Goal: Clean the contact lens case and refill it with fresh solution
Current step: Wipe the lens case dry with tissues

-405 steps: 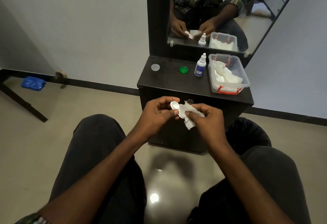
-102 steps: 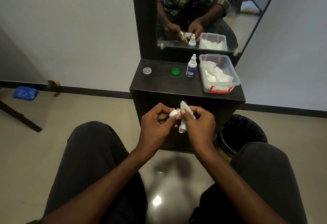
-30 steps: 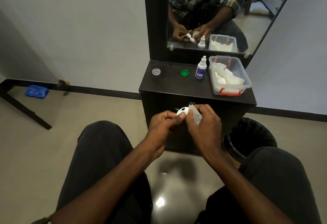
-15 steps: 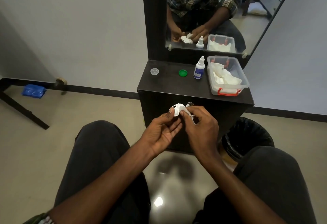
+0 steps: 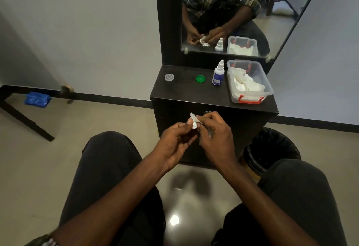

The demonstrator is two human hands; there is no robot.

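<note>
My left hand (image 5: 175, 140) pinches the white contact lens case (image 5: 193, 124) between thumb and fingers, in front of the dark cabinet. My right hand (image 5: 215, 136) presses a small white tissue (image 5: 193, 116) against the case; most of the tissue is hidden inside the fingers. On the cabinet top (image 5: 184, 92) lie a clear cap (image 5: 169, 77) and a green cap (image 5: 200, 79). The solution bottle (image 5: 218, 73), white with a blue label, stands upright beside them.
A clear plastic box (image 5: 250, 90) with white tissues and a red latch sits at the right of the cabinet top. A black-lined bin (image 5: 272, 148) stands on the floor to the right. A mirror (image 5: 233, 12) rises behind. My knees flank the hands.
The hands have turned the case, so less of it shows now. The tissue stays pressed to it. The caps, the bottle and the box have not moved.
</note>
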